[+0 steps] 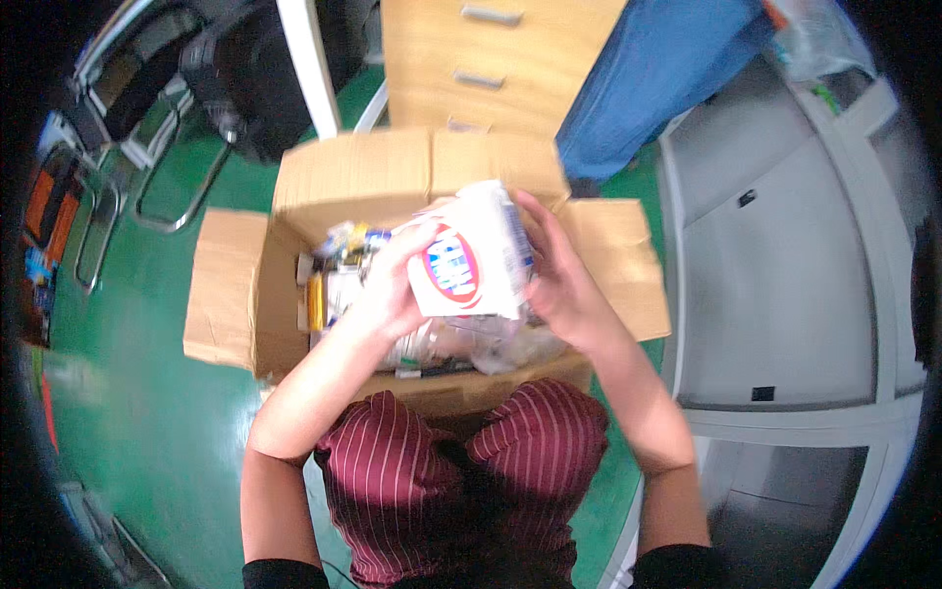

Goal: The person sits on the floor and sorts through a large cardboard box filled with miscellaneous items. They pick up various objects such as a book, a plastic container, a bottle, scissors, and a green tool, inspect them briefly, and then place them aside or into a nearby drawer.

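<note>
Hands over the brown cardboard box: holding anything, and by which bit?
A white package with a red-ringed oval: the left hand holds its left side; right hand at its right side, grip unclear.

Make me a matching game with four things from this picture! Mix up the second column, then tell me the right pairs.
Things:
1. White package
2. Cardboard box
3. Drawer unit
4. Floor

Clues:
A. Green
B. Open, with its flaps folded outward
C. Between the left hand and the right hand
D. Has silver handles on its front

Right pairs: 1-C, 2-B, 3-D, 4-A
</note>
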{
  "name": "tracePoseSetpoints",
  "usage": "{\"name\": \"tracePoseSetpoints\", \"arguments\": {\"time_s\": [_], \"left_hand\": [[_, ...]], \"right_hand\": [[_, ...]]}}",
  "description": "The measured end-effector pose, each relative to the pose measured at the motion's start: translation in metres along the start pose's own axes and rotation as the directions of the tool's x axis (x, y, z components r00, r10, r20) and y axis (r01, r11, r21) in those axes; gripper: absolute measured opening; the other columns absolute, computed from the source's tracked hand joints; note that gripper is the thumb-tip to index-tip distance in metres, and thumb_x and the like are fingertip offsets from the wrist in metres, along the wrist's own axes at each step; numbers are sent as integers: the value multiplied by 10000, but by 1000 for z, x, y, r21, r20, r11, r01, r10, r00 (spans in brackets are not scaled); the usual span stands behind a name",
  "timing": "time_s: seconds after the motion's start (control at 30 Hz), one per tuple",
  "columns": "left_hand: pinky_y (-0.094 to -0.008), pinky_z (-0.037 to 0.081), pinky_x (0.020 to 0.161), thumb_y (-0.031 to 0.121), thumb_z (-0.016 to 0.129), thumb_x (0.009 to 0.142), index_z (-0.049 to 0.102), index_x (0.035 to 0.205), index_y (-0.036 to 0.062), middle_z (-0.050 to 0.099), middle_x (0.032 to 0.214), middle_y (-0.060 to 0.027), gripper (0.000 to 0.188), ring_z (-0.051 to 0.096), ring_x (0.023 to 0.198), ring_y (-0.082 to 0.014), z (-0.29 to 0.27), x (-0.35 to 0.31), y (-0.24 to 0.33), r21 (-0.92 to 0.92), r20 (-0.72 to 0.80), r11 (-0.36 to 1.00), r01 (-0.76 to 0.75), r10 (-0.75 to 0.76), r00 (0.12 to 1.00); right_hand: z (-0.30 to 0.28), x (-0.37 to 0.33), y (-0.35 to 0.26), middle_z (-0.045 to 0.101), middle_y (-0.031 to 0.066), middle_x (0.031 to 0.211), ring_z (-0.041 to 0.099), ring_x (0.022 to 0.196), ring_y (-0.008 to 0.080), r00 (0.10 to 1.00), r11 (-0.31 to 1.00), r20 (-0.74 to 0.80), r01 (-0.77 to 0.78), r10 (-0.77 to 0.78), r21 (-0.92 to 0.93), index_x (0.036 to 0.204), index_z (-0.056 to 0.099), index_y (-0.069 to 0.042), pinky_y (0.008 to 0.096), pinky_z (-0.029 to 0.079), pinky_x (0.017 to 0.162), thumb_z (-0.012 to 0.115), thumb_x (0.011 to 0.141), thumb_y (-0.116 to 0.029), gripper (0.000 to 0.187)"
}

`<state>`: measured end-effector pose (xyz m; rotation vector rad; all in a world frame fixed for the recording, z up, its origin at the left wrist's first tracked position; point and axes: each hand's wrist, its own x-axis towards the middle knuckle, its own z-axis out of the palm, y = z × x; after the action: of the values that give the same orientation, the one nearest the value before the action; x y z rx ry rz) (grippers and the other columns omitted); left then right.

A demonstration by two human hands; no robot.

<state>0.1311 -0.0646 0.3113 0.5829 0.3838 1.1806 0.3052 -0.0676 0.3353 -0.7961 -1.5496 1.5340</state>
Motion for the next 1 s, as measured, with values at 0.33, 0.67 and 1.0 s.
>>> {"name": "tracePoseSetpoints", "arguments": {"time_s": [0.33,0.67,1.0], "left_hand": [[-260,468,698,189,580,745,383,1018,41,534,899,-97,368,553,811,-139,165,66,-7,-16,233,996,84,-78,969],[-302,449,729,125,671,660,90,1253,-3,471,998,-148,840,521,858,-196,109,43,-34,129,-42,991,34,-29,999],[-309,356,852,340,661,658,131,1237,-40,417,1079,-185,872,435,986,-223,104,31,-25,544,-63,816,-196,272,960]], "right_hand": [[-39,-34,-77,307,99,1250,324,1140,209,831,902,-485,396,-271,175,1260,186,-36,357,277,932,231,716,-685,848],[-14,-47,-9,420,80,1157,403,1074,215,884,878,-468,227,-4,421,1179,334,-51,400,301,908,557,722,-379,605],[-8,-35,17,425,53,1139,400,1047,242,802,823,-590,270,94,499,1159,378,-154,476,329,821,597,570,-341,656]]}}
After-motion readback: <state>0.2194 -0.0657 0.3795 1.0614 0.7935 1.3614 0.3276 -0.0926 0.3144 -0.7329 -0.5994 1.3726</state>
